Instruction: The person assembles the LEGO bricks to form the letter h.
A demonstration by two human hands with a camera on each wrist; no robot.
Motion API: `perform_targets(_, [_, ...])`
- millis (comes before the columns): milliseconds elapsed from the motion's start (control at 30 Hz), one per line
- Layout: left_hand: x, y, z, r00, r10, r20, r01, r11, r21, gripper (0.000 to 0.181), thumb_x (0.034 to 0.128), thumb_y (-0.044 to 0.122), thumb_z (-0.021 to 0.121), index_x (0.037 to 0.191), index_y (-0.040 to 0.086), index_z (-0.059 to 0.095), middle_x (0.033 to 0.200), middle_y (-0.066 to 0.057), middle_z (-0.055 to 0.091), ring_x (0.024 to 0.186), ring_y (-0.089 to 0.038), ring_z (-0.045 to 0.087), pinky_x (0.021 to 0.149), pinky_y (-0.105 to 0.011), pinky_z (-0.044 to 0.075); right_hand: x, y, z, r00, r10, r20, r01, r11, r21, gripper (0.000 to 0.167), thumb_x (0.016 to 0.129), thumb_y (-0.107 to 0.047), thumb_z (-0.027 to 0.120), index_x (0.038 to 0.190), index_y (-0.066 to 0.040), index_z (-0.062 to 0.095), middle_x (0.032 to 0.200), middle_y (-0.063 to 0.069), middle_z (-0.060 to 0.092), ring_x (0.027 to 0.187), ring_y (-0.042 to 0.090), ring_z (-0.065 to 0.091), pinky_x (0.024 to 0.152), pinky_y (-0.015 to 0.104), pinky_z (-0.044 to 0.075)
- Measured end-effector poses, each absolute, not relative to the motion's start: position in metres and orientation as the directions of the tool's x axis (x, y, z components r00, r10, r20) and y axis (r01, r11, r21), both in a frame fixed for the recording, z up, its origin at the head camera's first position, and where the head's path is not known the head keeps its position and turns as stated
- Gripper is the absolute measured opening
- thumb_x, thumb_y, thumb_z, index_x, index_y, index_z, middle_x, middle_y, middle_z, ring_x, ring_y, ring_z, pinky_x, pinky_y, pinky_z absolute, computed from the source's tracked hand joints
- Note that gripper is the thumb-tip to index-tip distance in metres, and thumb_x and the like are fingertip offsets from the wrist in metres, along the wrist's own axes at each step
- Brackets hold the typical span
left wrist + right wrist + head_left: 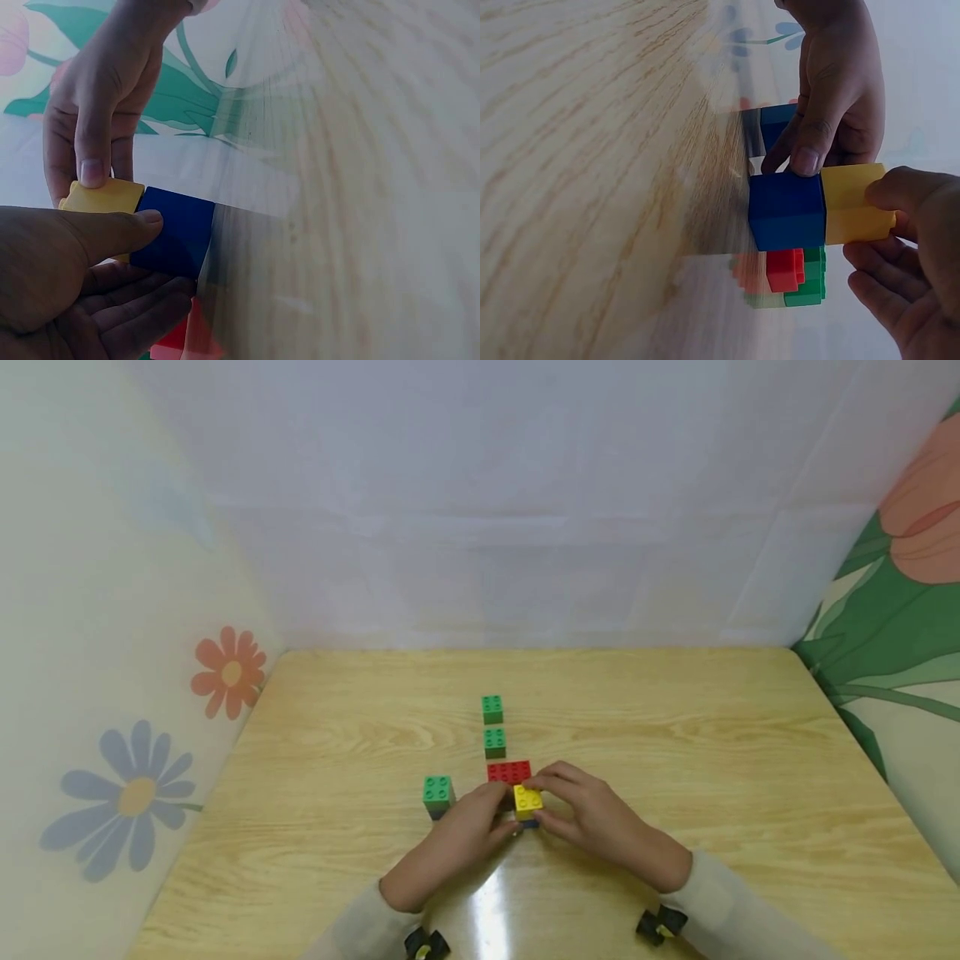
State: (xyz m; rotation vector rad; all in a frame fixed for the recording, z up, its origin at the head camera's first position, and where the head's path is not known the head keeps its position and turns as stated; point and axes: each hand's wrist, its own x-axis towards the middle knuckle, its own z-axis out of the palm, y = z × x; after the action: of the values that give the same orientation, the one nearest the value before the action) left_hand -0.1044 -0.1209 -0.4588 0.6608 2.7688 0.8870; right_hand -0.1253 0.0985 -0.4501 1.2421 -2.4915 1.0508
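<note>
A yellow brick sits on top of a blue brick, the two lined up face to face. My right hand pinches the yellow brick between thumb and fingers. From the other side, my left hand holds the blue brick, its thumb on the near face close to the seam. The blue brick stands on the wooden table. Just behind the pair lies a wider red brick, partly covered by the hands in the head view.
To the left of my left hand stands a green brick on a blue brick. Behind the red brick, a nearer green brick and a farther green brick form a line. A white cloth hangs beyond the table.
</note>
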Motion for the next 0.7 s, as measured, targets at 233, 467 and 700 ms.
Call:
perform_targets(233, [-0.1046, -0.1205, -0.46, -0.893, 0.45, -0.009, 0.361, 0.728, 0.582, 0.033, 0.0917, 0.025, 0.069, 0.115, 0.005, 0.058, 0.109, -0.009, 0.063, 0.1, -0.021, 0.061, 0.087, -0.038, 0.053, -0.1256, 0.0986, -0.4536, -0.637, -0.634, 0.44, -0.757, 0.404, -0.514, 0.035, 0.086, -0.018, 0.076, 0.119, -0.01, 0.066, 0.113, -0.002, 0.06, 0.101, 0.011, 0.062, 0.086, 0.023, 0.053])
perform_targets(467, [-0.1047, -0.1209, -0.459, -0.896, 0.444, -0.027, 0.345, 0.733, 0.586, 0.034, 0.092, 0.027, 0.069, 0.116, 0.006, 0.058, 0.11, -0.008, 0.063, 0.099, -0.02, 0.061, 0.086, -0.037, 0.053, -0.1257, 0.0984, -0.456, -0.616, -0.64, 0.46, -0.778, 0.401, -0.483, 0.036, 0.086, -0.017, 0.076, 0.12, -0.01, 0.065, 0.113, -0.002, 0.06, 0.098, 0.011, 0.062, 0.084, 0.021, 0.053])
perform_targets(700, [-0.1053, -0.1211, -0.4593, -0.894, 0.448, -0.017, 0.356, 0.733, 0.58, 0.033, 0.0917, 0.027, 0.069, 0.115, 0.006, 0.058, 0.108, -0.007, 0.063, 0.095, -0.018, 0.061, 0.083, -0.035, 0.053, -0.1264, 0.0977, -0.4548, -0.595, -0.651, 0.471, -0.795, 0.392, -0.463, 0.036, 0.086, -0.016, 0.076, 0.12, -0.009, 0.065, 0.112, -0.001, 0.06, 0.095, 0.014, 0.063, 0.084, 0.018, 0.052])
